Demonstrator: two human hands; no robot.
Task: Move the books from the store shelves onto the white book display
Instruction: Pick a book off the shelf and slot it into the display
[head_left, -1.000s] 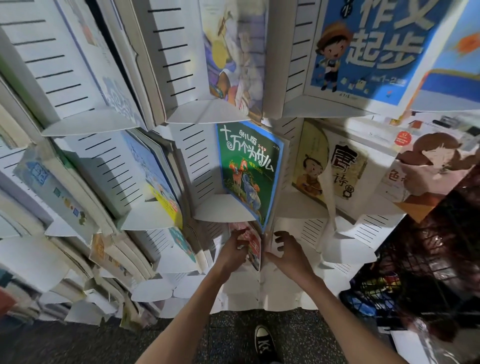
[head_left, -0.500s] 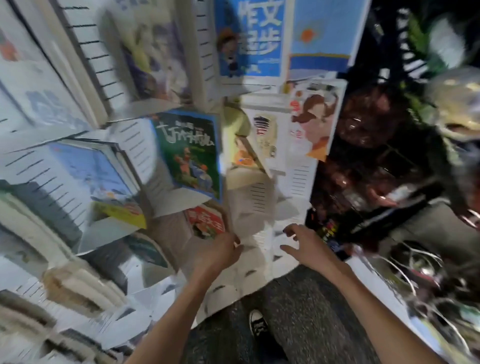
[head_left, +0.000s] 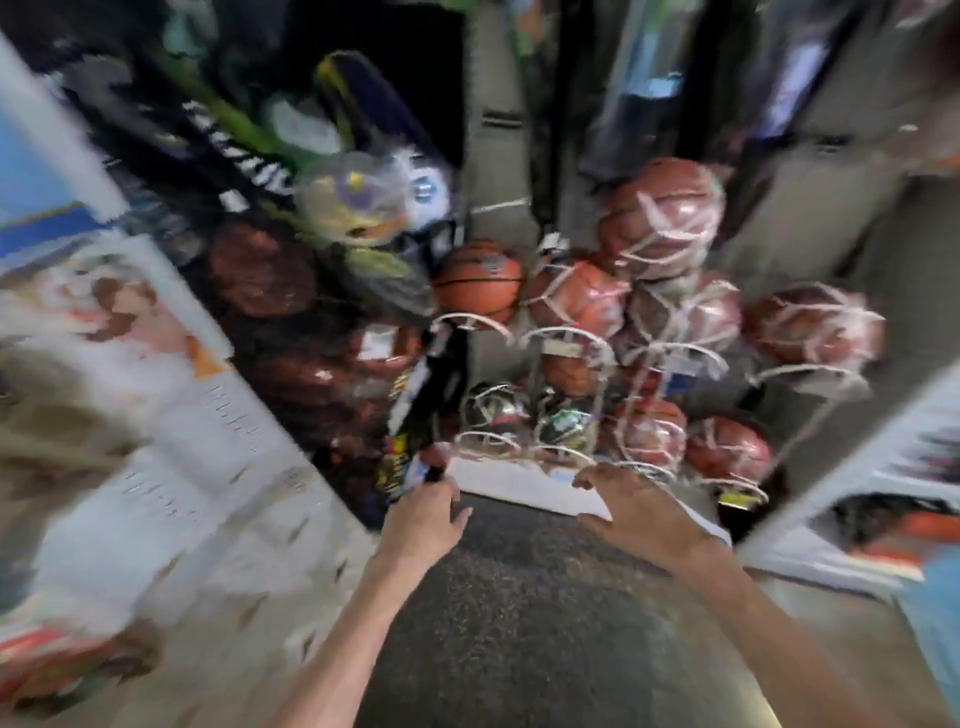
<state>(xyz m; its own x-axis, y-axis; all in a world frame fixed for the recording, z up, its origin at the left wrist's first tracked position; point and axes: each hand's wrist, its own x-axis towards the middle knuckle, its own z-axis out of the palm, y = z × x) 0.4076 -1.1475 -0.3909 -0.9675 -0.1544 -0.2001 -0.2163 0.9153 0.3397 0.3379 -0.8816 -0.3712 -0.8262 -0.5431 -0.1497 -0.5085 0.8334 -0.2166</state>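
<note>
The picture is heavily blurred. The white book display (head_left: 223, 467) runs down the left side, and on it a book with a brown-haired figure on its cover (head_left: 119, 312) stands below a blue-covered book (head_left: 31, 182). My left hand (head_left: 423, 522) hovers just right of the display's edge, fingers loosely curled, and I see nothing in it. Over the floor to its right, my right hand (head_left: 636, 512) is spread out flat and empty. Neither hand touches a book.
Ahead stands a wire rack (head_left: 566, 338) full of netted basketballs (head_left: 660, 208), with dark hanging packets (head_left: 415, 410) at its left. Another white stand with covers (head_left: 857, 467) is at the right. Dark speckled floor (head_left: 519, 623) lies between the two stands.
My view has swung right from the display's pockets to the ball rack. My left hand let go of the red book in a low pocket, and both hands drew back from the display.
</note>
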